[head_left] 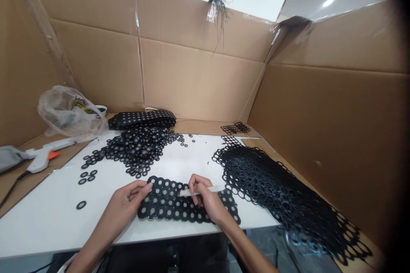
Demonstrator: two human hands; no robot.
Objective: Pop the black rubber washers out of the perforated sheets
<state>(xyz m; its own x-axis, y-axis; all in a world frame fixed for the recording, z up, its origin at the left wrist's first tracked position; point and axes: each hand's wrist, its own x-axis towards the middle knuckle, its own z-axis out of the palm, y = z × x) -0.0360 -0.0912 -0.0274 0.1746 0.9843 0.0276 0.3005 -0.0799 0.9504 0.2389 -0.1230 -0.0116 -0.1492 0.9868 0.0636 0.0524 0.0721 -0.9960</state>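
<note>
Sheet point(169, 201): flat on white table point(188, 162), near front edge, black rings with pale centres in rows. Left hand point(126, 200): grip pinching sheet's far left corner, thumb on top. Right hand point(206, 198): grip closed round a pale stick point(218, 188), fingers and thumb pressed on it, stick crosswise over sheet; can't tell if its tip touches. Right forearm covers part of sheet's right half.

Around it: heap of loose discs point(141, 149) beyond, to the left, one disc lying alone left of left hand. Stacked sheets point(144, 119) behind heap. Black mesh point(265, 179) piled right, just beside sheet's right end. Glue gun point(40, 161) far left, clear bag point(68, 115) behind it.
</note>
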